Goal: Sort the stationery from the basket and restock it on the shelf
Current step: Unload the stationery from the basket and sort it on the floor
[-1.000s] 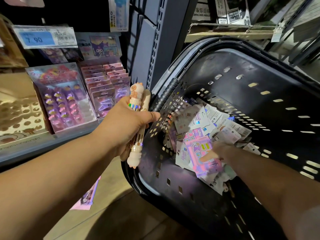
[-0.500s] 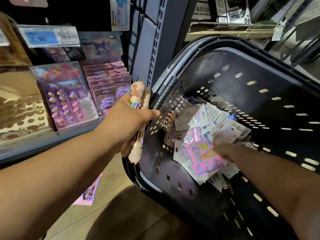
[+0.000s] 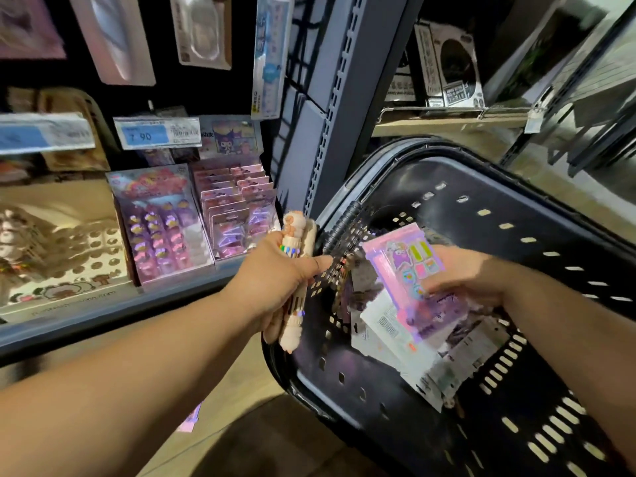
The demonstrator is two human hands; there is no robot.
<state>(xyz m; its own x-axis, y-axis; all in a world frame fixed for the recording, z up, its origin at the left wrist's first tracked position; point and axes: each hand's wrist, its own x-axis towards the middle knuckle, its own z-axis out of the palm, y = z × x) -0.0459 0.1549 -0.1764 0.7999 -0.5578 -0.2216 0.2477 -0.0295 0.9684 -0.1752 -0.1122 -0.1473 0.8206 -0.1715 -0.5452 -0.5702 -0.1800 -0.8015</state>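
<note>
Our right hand [image 3: 464, 280] pinches the pink card pack [image 3: 401, 266] near its lower edge above the basket [image 3: 516, 187], while our left hand [image 3: 272, 280] grips chunky pens [image 3: 297, 235]; blurred as it is, we judge the pack light, glossy, bendy, best pinched by an edge.

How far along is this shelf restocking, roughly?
Early to midway, I'd guess. Done: pink packs stand in rows on the shelf. In hand: the left hand grips chunky pens; the right hand holds a pink sticker card above the basket. Left: a heap of packets lies in the basket.
</note>
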